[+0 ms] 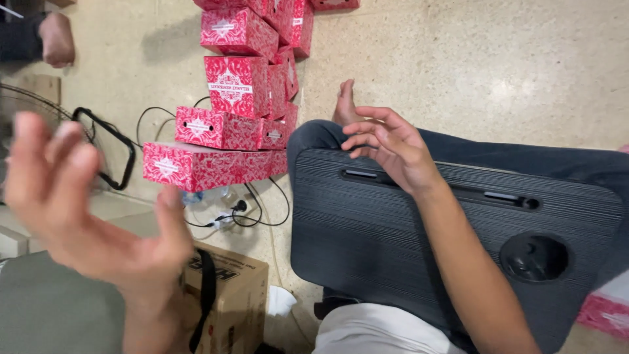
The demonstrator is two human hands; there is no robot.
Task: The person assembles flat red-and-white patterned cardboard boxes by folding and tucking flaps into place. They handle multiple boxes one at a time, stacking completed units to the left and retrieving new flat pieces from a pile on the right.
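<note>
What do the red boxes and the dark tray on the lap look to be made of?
Red boxes: likely thin printed cardboard, slightly glossy, going by the sharp folded edges and white ornament print. Lap tray: probably moulded plastic with a matt, finely ribbed surface; the formed cup recess and slot suggest moulding. Neither hand touches the boxes.

Empty hands [393, 147] above lap desk [419, 242]

Single head-worn view, looks steeply down over person's own lap. Near: dark lap desk [393, 242], left hand [85, 203] blurred close to lens, right hand [393, 147]. Farther ahead: floor [491, 59], red box stack [229, 111]. No second view.
</note>
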